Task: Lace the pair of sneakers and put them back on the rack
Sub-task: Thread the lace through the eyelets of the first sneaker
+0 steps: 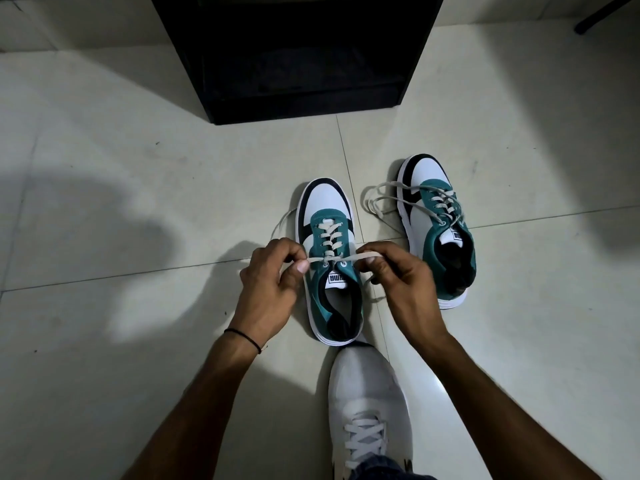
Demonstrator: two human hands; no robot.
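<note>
Bottom of the shot is the person's own white shoe (367,403), on their foot. Its toe points at the heel of the sneaker being worked on and nearly touches it.

Just past that, both hands are on the lace (367,255) of the near sneaker (329,209). It's a teal, white and black one standing upright on the floor, toe pointing away. The left hand (273,285), with a thin black band (242,336) on that wrist, pinches the left end between thumb and fingers. The right hand (398,282) pinches the right end the same way. The lace runs out sideways from the top eyelets, so the hands sit on either side of the tongue. The eyelets below are crossed all the way down.

The second sneaker (429,178) sits to the right and a bit farther off, near but not touching. It's laced too, and its loose lace ends (381,188) loop onto the floor between the two shoes.

Floor (138,168) is pale glossy tile with thin grout lines. Two of them cross right by the near sneaker, and there are big soft shadows on the left.

Farthest out is the black open-front rack (294,64). It's way too dark inside to tell what's in there. Both sneakers are on the tile in front of it, well apart from it. Some dark pole (606,12) pokes into the far right corner.
</note>
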